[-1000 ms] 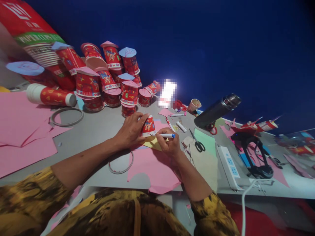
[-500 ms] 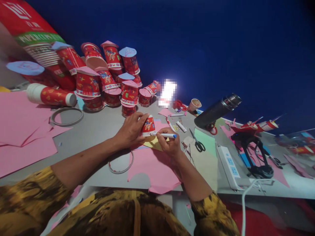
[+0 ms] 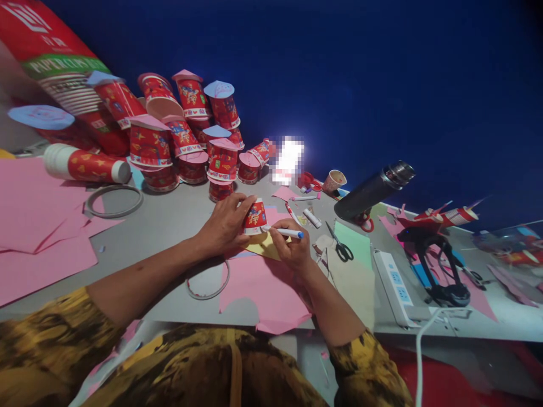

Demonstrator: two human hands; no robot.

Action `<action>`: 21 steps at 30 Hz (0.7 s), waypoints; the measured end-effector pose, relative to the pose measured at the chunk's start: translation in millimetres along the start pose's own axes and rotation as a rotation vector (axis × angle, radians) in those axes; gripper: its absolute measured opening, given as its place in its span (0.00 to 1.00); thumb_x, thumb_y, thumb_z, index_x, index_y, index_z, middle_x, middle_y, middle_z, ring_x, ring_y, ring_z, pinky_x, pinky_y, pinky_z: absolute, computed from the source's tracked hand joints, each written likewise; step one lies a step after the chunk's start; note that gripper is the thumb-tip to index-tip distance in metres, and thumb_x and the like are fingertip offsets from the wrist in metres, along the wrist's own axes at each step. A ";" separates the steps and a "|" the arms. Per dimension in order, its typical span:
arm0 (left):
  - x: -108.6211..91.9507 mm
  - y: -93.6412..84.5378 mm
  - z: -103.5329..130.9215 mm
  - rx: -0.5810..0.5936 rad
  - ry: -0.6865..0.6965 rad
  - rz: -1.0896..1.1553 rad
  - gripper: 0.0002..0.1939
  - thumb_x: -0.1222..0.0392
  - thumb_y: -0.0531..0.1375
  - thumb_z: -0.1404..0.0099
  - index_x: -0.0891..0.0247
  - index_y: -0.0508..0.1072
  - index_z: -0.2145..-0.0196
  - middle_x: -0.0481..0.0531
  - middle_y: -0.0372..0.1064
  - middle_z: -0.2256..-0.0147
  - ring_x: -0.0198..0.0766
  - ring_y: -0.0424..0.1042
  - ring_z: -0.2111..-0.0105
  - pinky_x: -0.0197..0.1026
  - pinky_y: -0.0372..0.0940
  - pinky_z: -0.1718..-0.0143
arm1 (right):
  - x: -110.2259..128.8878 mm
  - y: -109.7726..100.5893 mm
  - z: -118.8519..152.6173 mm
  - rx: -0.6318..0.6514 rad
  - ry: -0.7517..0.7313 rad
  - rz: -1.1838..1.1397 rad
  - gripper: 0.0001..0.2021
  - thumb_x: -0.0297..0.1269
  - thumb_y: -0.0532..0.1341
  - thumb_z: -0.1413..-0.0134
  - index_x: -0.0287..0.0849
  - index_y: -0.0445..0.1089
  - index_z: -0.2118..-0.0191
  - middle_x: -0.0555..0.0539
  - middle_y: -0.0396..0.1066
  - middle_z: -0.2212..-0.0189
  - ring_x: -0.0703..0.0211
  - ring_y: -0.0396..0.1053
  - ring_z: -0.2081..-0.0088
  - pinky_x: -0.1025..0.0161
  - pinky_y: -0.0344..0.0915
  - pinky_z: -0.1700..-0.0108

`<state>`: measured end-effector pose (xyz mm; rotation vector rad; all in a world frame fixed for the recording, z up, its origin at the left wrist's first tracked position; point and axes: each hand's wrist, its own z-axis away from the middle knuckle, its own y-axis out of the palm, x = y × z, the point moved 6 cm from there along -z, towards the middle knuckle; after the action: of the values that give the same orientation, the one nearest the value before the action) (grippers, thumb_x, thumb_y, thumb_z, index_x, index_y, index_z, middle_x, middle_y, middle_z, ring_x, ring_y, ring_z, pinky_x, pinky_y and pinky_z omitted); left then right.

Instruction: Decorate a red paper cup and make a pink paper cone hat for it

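A red paper cup (image 3: 255, 215) with a white band rests upside down on the sheets, its side toward me. My left hand (image 3: 227, 223) is closed around the cup's left side and top. In my right hand (image 3: 291, 243) is a white marker with a blue end (image 3: 288, 232), pinched between thumb and fingers. The marker's tip meets the white band at the cup's lower right edge. Yellow paper (image 3: 263, 247) lies beneath the cup, over pink paper (image 3: 267, 288). A grey ring (image 3: 228, 281) lies close to my left forearm.
Stacked red cups with paper tops (image 3: 223, 161) stand at the back left. Pink sheets (image 3: 46, 237) cover the left. Rightward are scissors (image 3: 343, 249), a glue stick (image 3: 313, 218), a dark thermos (image 3: 373, 192), a power strip (image 3: 394, 288) and a black head strap (image 3: 445, 277).
The marker's tip has moved slightly right along the cup's white band. My left hand keeps its hold, and the view has shifted a little.
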<state>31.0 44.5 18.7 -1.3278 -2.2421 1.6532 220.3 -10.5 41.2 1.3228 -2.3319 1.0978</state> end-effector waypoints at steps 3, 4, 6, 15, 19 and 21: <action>-1.0 1.7 0.4 0.022 0.006 -0.004 0.49 0.62 0.67 0.43 0.60 0.55 0.27 0.67 0.61 0.38 0.64 0.67 0.40 0.64 0.66 0.39 | 2.0 -4.5 -1.2 -0.027 -0.013 -0.013 0.05 0.38 0.61 0.27 0.46 0.74 0.57 0.47 0.79 0.66 0.56 0.77 0.67 0.59 0.74 0.60; -1.5 2.0 0.6 0.028 0.007 0.003 0.49 0.62 0.67 0.43 0.60 0.55 0.27 0.67 0.61 0.38 0.63 0.67 0.40 0.64 0.66 0.39 | 3.1 -4.3 -1.4 -0.015 -0.019 -0.009 0.05 0.38 0.61 0.27 0.46 0.74 0.56 0.46 0.80 0.65 0.55 0.78 0.65 0.58 0.75 0.59; -2.1 2.3 0.8 0.034 0.006 0.024 0.49 0.61 0.67 0.42 0.59 0.54 0.26 0.66 0.60 0.38 0.62 0.68 0.40 0.63 0.67 0.39 | 5.7 -2.8 -1.4 0.006 -0.038 0.017 0.06 0.37 0.59 0.26 0.47 0.74 0.53 0.45 0.81 0.62 0.54 0.80 0.62 0.56 0.76 0.56; 0.1 0.8 1.3 -0.023 -0.002 0.133 0.47 0.57 0.68 0.39 0.60 0.56 0.27 0.66 0.62 0.39 0.61 0.67 0.39 0.65 0.66 0.36 | 2.2 10.1 1.6 0.146 -0.122 0.151 0.10 0.31 0.62 0.36 0.47 0.73 0.51 0.43 0.80 0.60 0.49 0.77 0.58 0.52 0.74 0.53; -0.5 -1.7 1.1 -0.041 0.015 0.175 0.47 0.57 0.68 0.40 0.61 0.57 0.27 0.66 0.64 0.38 0.61 0.67 0.38 0.67 0.65 0.35 | 0.5 12.1 3.5 0.165 -0.160 0.212 0.10 0.29 0.62 0.36 0.47 0.72 0.51 0.43 0.79 0.60 0.49 0.76 0.57 0.53 0.73 0.54; -0.3 -3.5 0.6 -0.057 0.020 0.186 0.47 0.57 0.69 0.40 0.60 0.56 0.27 0.65 0.64 0.37 0.62 0.66 0.38 0.68 0.65 0.35 | -0.2 11.2 3.3 0.146 -0.169 0.202 0.10 0.29 0.62 0.37 0.48 0.72 0.52 0.44 0.79 0.61 0.49 0.75 0.58 0.54 0.72 0.56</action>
<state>28.9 43.7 21.3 -1.6032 -2.2310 1.6321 211.7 -9.3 33.4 1.2968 -2.6008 1.2834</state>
